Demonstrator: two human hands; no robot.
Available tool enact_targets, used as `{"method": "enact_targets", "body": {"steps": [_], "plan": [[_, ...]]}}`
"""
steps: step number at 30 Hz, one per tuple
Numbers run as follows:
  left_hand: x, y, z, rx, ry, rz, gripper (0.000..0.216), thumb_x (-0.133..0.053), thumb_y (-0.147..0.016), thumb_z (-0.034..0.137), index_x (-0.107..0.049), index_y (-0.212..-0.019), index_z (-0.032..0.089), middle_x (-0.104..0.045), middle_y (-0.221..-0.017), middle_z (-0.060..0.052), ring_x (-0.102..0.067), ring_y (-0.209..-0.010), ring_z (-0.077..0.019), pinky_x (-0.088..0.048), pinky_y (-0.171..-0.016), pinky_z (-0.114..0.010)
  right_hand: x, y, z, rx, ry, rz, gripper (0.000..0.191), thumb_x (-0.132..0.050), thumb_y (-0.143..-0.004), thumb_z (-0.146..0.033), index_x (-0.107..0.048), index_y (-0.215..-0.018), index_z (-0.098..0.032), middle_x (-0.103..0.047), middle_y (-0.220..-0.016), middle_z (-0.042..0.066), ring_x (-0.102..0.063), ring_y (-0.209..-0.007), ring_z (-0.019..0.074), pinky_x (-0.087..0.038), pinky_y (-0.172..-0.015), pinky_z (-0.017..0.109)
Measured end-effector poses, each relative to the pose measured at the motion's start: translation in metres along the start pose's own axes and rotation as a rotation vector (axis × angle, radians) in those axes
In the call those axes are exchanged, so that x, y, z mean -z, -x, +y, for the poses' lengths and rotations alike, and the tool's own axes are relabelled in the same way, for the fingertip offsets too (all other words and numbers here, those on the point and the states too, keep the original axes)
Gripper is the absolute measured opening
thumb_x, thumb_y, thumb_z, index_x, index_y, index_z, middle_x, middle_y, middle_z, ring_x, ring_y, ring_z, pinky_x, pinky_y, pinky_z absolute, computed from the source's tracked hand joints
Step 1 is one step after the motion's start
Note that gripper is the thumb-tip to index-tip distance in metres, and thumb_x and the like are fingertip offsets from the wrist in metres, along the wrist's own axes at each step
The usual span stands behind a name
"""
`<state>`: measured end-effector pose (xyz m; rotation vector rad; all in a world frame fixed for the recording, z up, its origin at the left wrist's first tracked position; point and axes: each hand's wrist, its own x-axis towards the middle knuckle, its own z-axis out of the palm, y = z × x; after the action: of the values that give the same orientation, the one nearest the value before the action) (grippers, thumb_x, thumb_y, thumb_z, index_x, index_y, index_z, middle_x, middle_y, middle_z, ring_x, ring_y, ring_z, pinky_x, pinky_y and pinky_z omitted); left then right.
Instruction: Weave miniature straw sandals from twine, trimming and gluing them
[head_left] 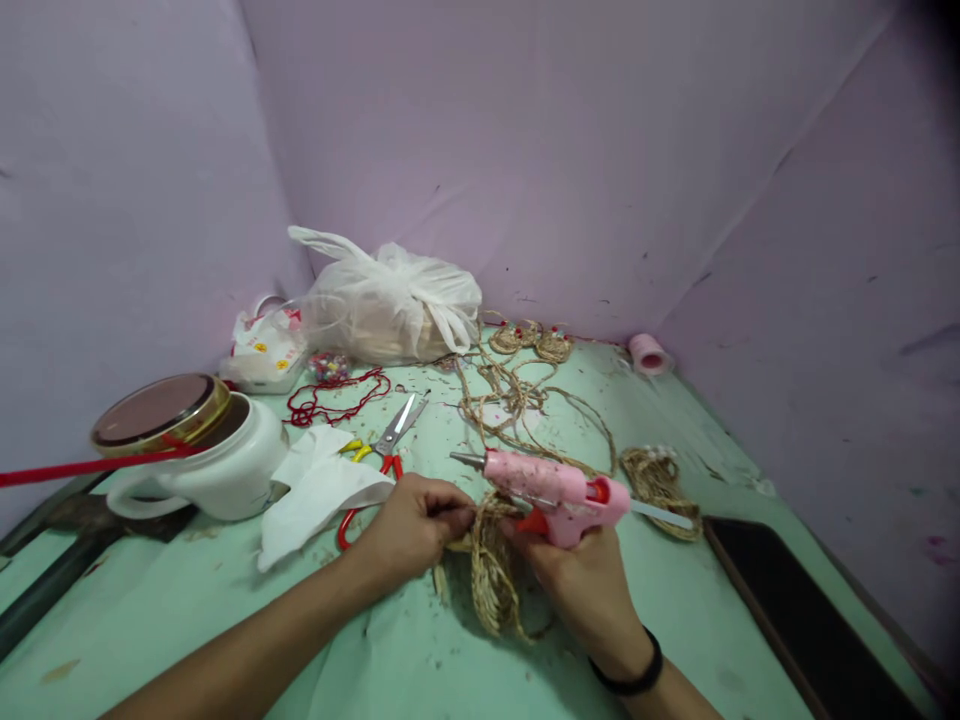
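Observation:
In the head view a coiled, braided jute rope piece (493,580) stands on the table between both hands. My left hand (416,525) is closed in a pinch at its upper left edge. My right hand (589,580), with a black band at the wrist, grips a pink hot glue gun (536,478). The nozzle points left, above the jute piece, and a white glue stick (664,514) sticks out at the back. Fingertips of the right hand are close to the jute's right side; the gun partly hides them. Red and yellow handled scissors (388,432) lie open behind my left hand.
Loose jute rope (517,395) and another jute piece (660,490) lie behind and right, near a phone (795,610). Left are a white mug (247,465) with a lidded jar, white tissue (319,490) and a hammer (60,580). A plastic bag (397,305) stands by the wall.

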<state>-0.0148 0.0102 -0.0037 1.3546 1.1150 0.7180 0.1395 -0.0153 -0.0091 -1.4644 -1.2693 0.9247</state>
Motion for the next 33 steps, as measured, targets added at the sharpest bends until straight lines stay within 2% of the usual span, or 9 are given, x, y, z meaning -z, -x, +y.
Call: {"method": "enact_targets", "body": {"steps": [3,9,17,24,27,33], "plan": [[-0.002,0.0,-0.001,-0.026,-0.001,0.018,0.018,-0.056,-0.064,0.026,-0.059,-0.051,0.014,-0.04,-0.041,0.005,-0.031,-0.039,-0.0062,-0.022,-0.041,-0.021,-0.003,0.002,0.003,0.01,-0.02,-0.031,0.006,-0.06,-0.058,-0.02,-0.057,-0.055,-0.017,-0.058,-0.049,-0.001,-0.05,-0.045,0.0136,-0.043,-0.041,0.023],[-0.005,-0.001,-0.004,0.0,-0.044,0.021,0.013,-0.052,-0.063,0.018,-0.06,-0.053,0.013,-0.039,-0.043,0.006,-0.031,-0.041,-0.0059,-0.021,-0.04,-0.02,-0.008,0.001,-0.001,-0.081,-0.041,-0.107,0.007,-0.062,-0.06,-0.021,-0.063,-0.065,-0.015,-0.064,-0.057,0.001,-0.056,-0.051,0.0159,-0.046,-0.046,0.024],[-0.005,0.0,-0.005,-0.007,-0.065,0.047,0.015,-0.052,-0.065,0.018,-0.065,-0.059,0.013,-0.045,-0.044,0.005,-0.034,-0.041,-0.0066,-0.026,-0.042,-0.02,-0.007,0.004,0.006,0.009,0.073,-0.112,0.009,-0.059,-0.068,-0.024,-0.063,-0.066,-0.016,-0.065,-0.059,0.002,-0.058,-0.054,0.0167,-0.047,-0.049,0.024],[-0.004,0.004,-0.01,-0.045,-0.086,0.014,0.022,-0.049,-0.072,0.024,-0.057,-0.053,0.015,-0.039,-0.043,0.006,-0.031,-0.039,-0.0066,-0.022,-0.042,-0.022,-0.007,0.005,0.005,0.102,0.109,-0.127,0.01,-0.054,-0.07,-0.019,-0.06,-0.063,-0.016,-0.064,-0.059,0.002,-0.058,-0.055,0.0164,-0.047,-0.051,0.024],[-0.004,0.007,-0.008,-0.065,-0.116,0.016,0.023,-0.051,-0.072,0.026,-0.056,-0.053,0.014,-0.042,-0.045,0.005,-0.033,-0.043,-0.0076,-0.022,-0.042,-0.022,-0.006,0.006,0.004,0.124,0.123,-0.13,0.011,-0.052,-0.071,-0.018,-0.06,-0.063,-0.017,-0.064,-0.059,0.002,-0.058,-0.055,0.0163,-0.047,-0.053,0.024],[-0.01,0.005,-0.006,0.053,0.032,0.075,0.016,-0.06,-0.061,0.026,-0.063,-0.057,0.011,-0.045,-0.044,0.003,-0.034,-0.044,-0.008,-0.024,-0.043,-0.022,-0.006,0.006,0.009,0.077,0.156,-0.126,0.012,-0.053,-0.069,-0.02,-0.057,-0.058,-0.017,-0.06,-0.052,0.001,-0.054,-0.049,0.0148,-0.043,-0.046,0.023]]}}
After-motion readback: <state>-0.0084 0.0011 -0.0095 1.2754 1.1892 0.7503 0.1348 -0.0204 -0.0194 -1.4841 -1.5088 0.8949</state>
